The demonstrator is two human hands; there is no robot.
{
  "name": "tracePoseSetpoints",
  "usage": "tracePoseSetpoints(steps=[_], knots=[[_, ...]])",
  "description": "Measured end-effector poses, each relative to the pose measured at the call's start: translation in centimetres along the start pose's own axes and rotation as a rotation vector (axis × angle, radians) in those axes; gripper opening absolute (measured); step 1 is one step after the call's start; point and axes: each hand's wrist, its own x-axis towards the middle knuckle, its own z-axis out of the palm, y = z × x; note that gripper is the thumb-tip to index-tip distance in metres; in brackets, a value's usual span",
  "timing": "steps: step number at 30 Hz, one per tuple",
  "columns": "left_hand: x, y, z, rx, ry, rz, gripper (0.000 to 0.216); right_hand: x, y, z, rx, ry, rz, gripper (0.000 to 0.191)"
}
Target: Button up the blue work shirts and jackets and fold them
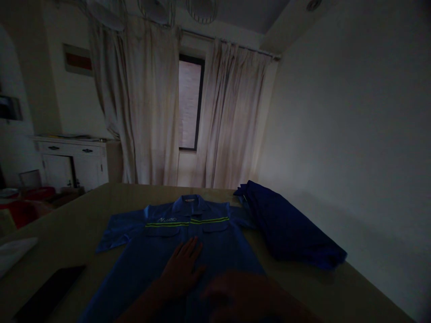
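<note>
Nearest, at six o'clock, the right hand [235,294] is too blurred to tell its opening. At its ten o'clock the left hand [183,269] lies flat, fingers spread, on the blue shirt [218,244].

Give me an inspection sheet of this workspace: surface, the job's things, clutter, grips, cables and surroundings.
Surface: tan table, dimly lit.
Job's things: blue work shirt laid flat, front up, collar away from the person, reflective stripe across the chest.
Clutter: pile of dark blue cloth to the right of the shirt; dark flat object at the near left; white item at the left edge.
Grips: left hand flat on the shirt's front, fingers spread; right hand blurred over the shirt's lower part, open or shut unclear.
Cables: nothing seen.
Surroundings: pale curtains beside a window; white cabinet at left; bare wall at right.
</note>
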Motion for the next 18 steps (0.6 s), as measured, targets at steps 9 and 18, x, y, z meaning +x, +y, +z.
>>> tracePoseSetpoints(steps=[9, 18], knots=[[-1.5, 0.3, -0.2, -0.001, -0.021, 0.047, 0.070, 10.0, 10.9, -5.8, -0.239, 0.419, 0.564, 0.048], [2.7, -3.7, -1.7, -0.062, 0.031, -0.039, 0.056, 17.8, 12.4, -6.3, -0.359, 0.492, 0.429, 0.045]])
